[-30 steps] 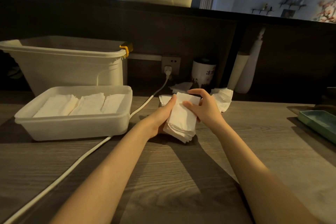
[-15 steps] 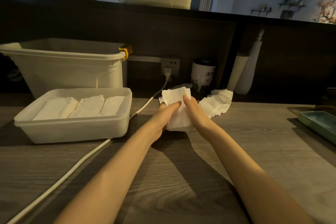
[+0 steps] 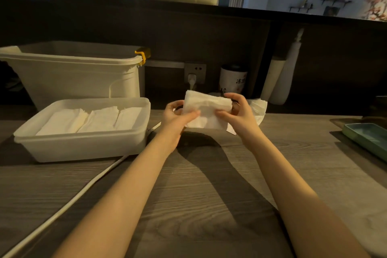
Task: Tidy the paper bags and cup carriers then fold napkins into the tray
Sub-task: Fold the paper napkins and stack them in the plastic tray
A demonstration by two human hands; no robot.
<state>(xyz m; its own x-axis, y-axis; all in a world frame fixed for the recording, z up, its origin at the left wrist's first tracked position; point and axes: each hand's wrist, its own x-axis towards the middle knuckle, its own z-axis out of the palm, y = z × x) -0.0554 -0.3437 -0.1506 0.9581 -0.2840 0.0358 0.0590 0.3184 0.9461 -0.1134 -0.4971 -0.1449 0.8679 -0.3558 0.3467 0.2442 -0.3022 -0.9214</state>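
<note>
Head: wood-grain counter [image 3: 209,205], dark back panel [image 3: 188,33].

Your single head camera looks forward and down over the wooden counter [image 3: 209,205].

You see from above and behind your own forearms, which run in from the bottom edge to the left hand [image 3: 176,114] and right hand [image 3: 237,114] near the middle of the frame. The wide lens bends the counter's dark back panel [image 3: 188,37] across the upper part. With only one view, nothing is shared with another.
</note>
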